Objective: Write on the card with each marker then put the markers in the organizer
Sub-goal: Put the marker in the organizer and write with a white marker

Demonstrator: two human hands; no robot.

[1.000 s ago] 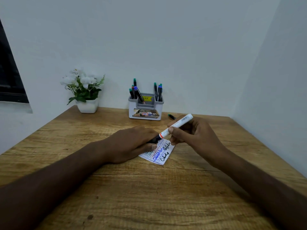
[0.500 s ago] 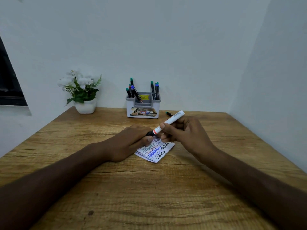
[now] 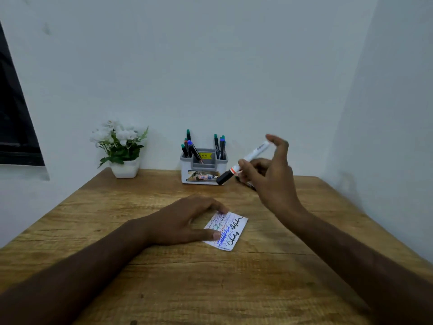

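Fingers (image 3: 243,165) of the right hand (image 3: 271,181): thumb and a curled finger pinch the white marker (image 3: 248,160) just above its orange band; the index finger is lifted off the barrel, extended up near the marker's rear end. Marker held in the air, tilted, black capped end low and toward the organizer (image 3: 203,171), rear end up and to the right. Grip reads as light, two-point only.

Left hand (image 3: 187,221): fingers straight and spread, fingertips resting on the left part of the card (image 3: 227,232), pressing it flat to the desk (image 3: 164,277). Holds nothing. Card lies near the desk's middle, covered with scribbles in several colours, black ones on the right side.

Organizer stands at the back edge of the desk against the wall, several markers already upright in its left and right compartments. Another dark marker (image 3: 246,182) lies on the desk behind the right hand, partly hidden.

Judgement: writing with this marker appears done, and the step in hand is stowing it. To do it well:
- Bring the index finger back onto the barrel before moving; a two-point pinch lets the marker swivel.
- Swing the marker toward upright over a compartment with free room.
- Lower it among the others without knocking them, and release only once it bears on the bottom.
- Organizer looks light; avoid pushing sideways on its wall.

Potted plant (image 3: 121,148) at back left, well clear.
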